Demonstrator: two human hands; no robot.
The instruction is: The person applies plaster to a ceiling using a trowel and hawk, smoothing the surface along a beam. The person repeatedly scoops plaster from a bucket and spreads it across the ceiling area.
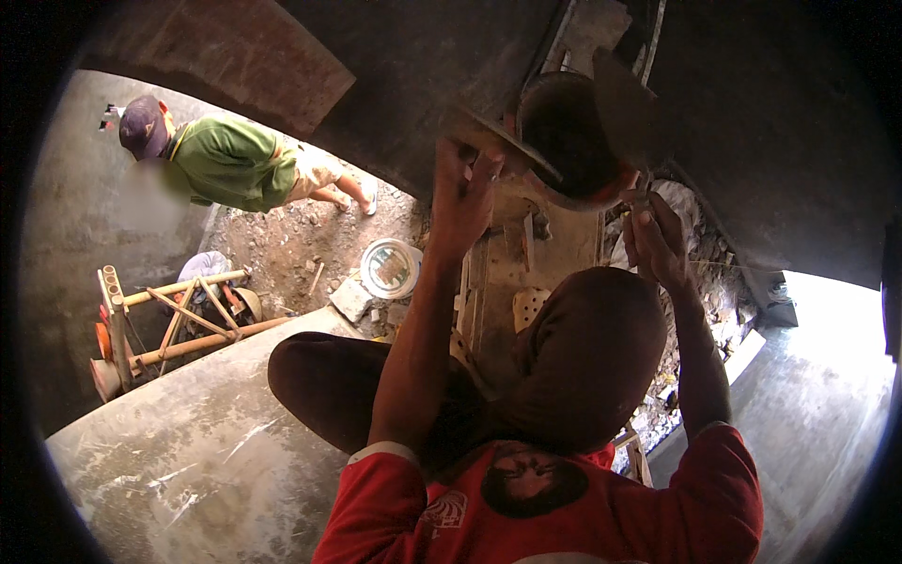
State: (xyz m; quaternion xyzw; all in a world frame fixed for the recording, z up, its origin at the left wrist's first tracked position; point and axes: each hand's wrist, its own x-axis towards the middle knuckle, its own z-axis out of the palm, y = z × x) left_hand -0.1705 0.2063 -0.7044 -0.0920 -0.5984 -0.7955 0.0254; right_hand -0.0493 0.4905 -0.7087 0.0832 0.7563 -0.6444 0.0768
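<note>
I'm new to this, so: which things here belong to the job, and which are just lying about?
Job: flat board in the left hand; trowel in the right hand; bucket, apparently, near both.
Lying about, seemingly: pole frame; round white container.

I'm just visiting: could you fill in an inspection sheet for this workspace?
Surface: grey concrete slab, stained and pale-streaked.
Job's things: dark bucket with an orange rim; flat board; broad-bladed trowel.
Clutter: rubble, round white-rimmed container, pole frame.
Hands: left hand grips the board; right hand grips the trowel's handle.
Cables: one thin line at right; string or cable, cannot tell.
Surroundings: a person in a green shirt near a grey wall.
</note>
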